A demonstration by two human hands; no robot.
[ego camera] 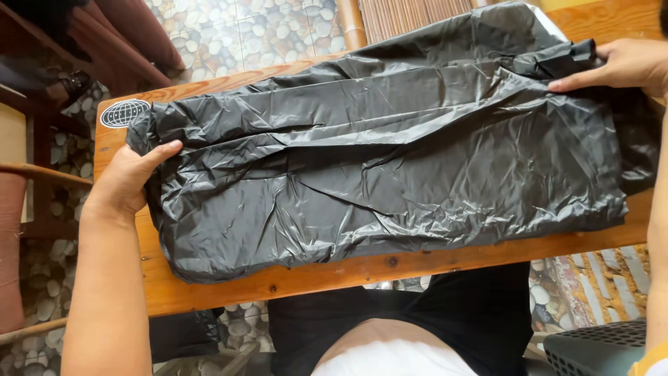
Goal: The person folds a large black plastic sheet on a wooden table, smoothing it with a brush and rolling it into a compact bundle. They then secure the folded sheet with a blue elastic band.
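Head view looks straight down on a black plastic sheet, crinkled and glossy, folded into a long band that lies flat along a narrow wooden table and covers nearly all of its top. The left hand rests at the sheet's left end, fingers curled around that edge with the thumb laid on top, so it has the plastic in a loose grasp. The right hand sits at the far upper right corner, fingers stretched almost flat and pressed on the sheet beside a small folded tab of the same black material (whether any finger is tucked under the plastic cannot be told). On the table's bare left corner, just beyond the sheet, is a round white globe-shaped mark. Under the table's near edge the person's black shorts show, and the floor all round is pebble-patterned tile. A dark ribbed object sits at the lower right.
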